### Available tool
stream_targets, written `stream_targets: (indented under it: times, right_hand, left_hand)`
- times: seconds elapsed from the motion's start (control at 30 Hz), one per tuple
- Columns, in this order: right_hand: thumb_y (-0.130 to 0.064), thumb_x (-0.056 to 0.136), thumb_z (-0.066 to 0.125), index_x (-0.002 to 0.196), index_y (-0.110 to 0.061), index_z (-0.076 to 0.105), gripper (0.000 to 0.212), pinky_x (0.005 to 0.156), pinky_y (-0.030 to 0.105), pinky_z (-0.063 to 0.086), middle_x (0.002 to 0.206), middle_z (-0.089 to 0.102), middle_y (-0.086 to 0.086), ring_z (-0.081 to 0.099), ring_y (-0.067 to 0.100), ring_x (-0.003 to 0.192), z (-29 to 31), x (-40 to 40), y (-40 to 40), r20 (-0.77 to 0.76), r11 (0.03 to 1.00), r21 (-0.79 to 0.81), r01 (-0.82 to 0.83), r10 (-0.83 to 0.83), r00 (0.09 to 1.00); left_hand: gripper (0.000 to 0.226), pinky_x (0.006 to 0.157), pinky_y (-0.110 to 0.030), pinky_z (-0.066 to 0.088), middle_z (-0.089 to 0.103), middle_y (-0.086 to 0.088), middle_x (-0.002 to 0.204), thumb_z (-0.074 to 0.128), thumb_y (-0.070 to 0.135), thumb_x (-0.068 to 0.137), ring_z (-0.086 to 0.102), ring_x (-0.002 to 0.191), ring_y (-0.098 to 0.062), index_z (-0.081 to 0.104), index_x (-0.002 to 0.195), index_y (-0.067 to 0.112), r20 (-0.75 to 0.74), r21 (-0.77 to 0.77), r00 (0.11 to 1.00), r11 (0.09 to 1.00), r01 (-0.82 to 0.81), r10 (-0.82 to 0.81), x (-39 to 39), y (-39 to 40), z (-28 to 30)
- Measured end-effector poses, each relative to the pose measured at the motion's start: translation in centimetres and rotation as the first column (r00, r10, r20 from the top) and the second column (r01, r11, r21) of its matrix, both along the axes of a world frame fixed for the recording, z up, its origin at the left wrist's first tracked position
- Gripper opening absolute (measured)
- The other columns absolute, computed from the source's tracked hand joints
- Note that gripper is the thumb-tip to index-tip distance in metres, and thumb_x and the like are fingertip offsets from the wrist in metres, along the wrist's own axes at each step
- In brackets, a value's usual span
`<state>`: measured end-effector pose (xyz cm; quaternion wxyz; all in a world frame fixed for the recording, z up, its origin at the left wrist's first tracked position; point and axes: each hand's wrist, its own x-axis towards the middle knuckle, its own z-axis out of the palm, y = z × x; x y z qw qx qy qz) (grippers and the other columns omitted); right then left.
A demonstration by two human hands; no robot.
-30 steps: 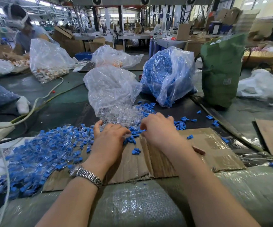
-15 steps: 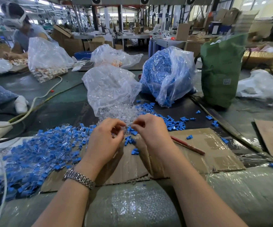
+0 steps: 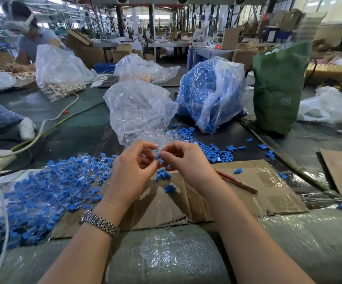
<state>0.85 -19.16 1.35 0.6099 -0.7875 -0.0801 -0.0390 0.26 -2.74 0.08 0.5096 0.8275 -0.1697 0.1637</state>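
My left hand (image 3: 134, 171) and my right hand (image 3: 186, 160) are raised together above a sheet of cardboard (image 3: 268, 187), fingertips almost meeting. The left pinches a small clear plastic piece (image 3: 143, 156); the right pinches a small blue plastic piece (image 3: 160, 159). The two pieces meet between the fingertips. A big heap of assembled blue-and-clear pieces (image 3: 49, 191) lies to the left. Loose blue pieces (image 3: 215, 153) lie beyond my right hand. Clear pieces (image 3: 145, 136) spill from a transparent bag (image 3: 137, 107).
A clear bag full of blue pieces (image 3: 209, 93) and a green sack (image 3: 276, 89) stand behind. A red pencil (image 3: 235, 181) lies on the cardboard. White cables (image 3: 43, 128) run at left. Another person (image 3: 32, 39) works at far left among more bags (image 3: 59, 72).
Both hands lifted off the table piles and came together, each now pinching a small piece; before, they lay spread over the loose pieces.
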Motion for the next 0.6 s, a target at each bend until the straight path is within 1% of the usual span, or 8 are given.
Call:
stream_targets:
  times: [0.1,0.17,0.23,0.27,0.3,0.43,0.53,0.6]
  right_hand:
    - [-0.011,0.095,0.068,0.092,-0.013,0.07,0.004,0.073,0.022,0.057,0.079,0.073,0.001,0.07,0.008,0.073,0.0,0.0,-0.1,0.011,1.0,0.002,-0.009,0.009,1.0]
    - [-0.014,0.094,0.07,0.092,-0.014,0.072,0.002,0.074,0.02,0.056,0.081,0.074,-0.001,0.069,0.007,0.075,0.2,-0.1,-0.4,0.059,1.0,-0.027,0.01,-0.008,0.998]
    - [-0.016,0.093,0.071,0.089,-0.021,0.072,0.007,0.074,0.016,0.053,0.08,0.074,-0.007,0.069,0.003,0.077,0.5,-0.3,-0.6,0.12,1.0,-0.029,0.011,-0.008,0.993]
    - [-0.016,0.093,0.071,0.087,-0.024,0.071,0.01,0.074,0.015,0.052,0.08,0.073,-0.008,0.068,0.002,0.077,0.6,-0.4,-0.7,0.152,1.0,-0.028,0.003,0.002,0.988]
    - [-0.016,0.093,0.071,0.087,-0.024,0.071,0.011,0.075,0.015,0.051,0.08,0.073,-0.008,0.067,0.002,0.077,0.8,-0.5,-0.7,0.179,0.999,-0.033,-0.007,0.013,0.984]
    - [-0.013,0.093,0.071,0.091,-0.018,0.072,0.005,0.078,0.021,0.054,0.082,0.072,-0.007,0.065,0.003,0.077,0.8,-0.6,-0.8,0.222,0.997,-0.061,-0.05,0.063,0.973]
    - [-0.014,0.093,0.071,0.093,-0.015,0.072,0.001,0.083,0.036,0.056,0.082,0.07,-0.007,0.066,0.012,0.081,0.7,-0.6,-0.6,0.233,0.995,-0.079,-0.057,0.074,0.97]
    - [-0.014,0.093,0.071,0.093,-0.015,0.071,0.001,0.084,0.042,0.056,0.084,0.07,-0.004,0.066,0.018,0.083,0.6,-0.6,-0.5,0.249,0.993,-0.098,-0.059,0.082,0.965]
  left_hand:
    - [0.033,0.075,-0.02,0.06,0.07,0.0,0.092,0.078,0.006,0.085,0.075,0.082,-0.007,0.064,0.109,0.023,-0.054,-0.101,0.998,0.994,0.033,-0.039,0.1,0.1,0.1]
    - [0.036,0.078,-0.025,0.061,0.073,-0.004,0.092,0.082,0.009,0.079,0.076,0.085,-0.016,0.065,0.109,0.018,-0.151,-0.266,0.982,0.961,0.071,-0.114,0.2,0.4,0.3]
    - [0.037,0.081,-0.031,0.062,0.075,-0.008,0.098,0.081,0.013,0.076,0.076,0.092,-0.027,0.067,0.11,0.011,-0.243,-0.48,0.942,0.872,0.09,-0.231,0.3,0.7,0.5]
    - [0.035,0.082,-0.032,0.062,0.076,-0.013,0.101,0.079,0.014,0.076,0.075,0.095,-0.031,0.069,0.11,0.007,-0.27,-0.564,0.918,0.821,0.094,-0.291,0.3,0.9,0.5]
    - [0.033,0.081,-0.031,0.062,0.076,-0.017,0.103,0.077,0.014,0.077,0.075,0.097,-0.034,0.072,0.108,0.004,-0.288,-0.611,0.896,0.785,0.1,-0.338,0.3,1.0,0.5]
    - [0.025,0.077,-0.025,0.06,0.076,-0.022,0.102,0.076,0.012,0.076,0.076,0.095,-0.032,0.079,0.1,0.006,-0.322,-0.636,0.841,0.757,0.147,-0.434,0.4,1.3,0.4]
    - [0.023,0.078,-0.025,0.06,0.076,-0.023,0.1,0.077,0.006,0.072,0.076,0.094,-0.033,0.08,0.094,0.004,-0.316,-0.673,0.837,0.728,0.135,-0.447,0.6,1.4,0.4]
    - [0.023,0.078,-0.026,0.06,0.076,-0.023,0.101,0.077,0.005,0.072,0.076,0.095,-0.033,0.08,0.095,0.003,-0.316,-0.694,0.826,0.707,0.134,-0.467,0.6,1.5,0.4]
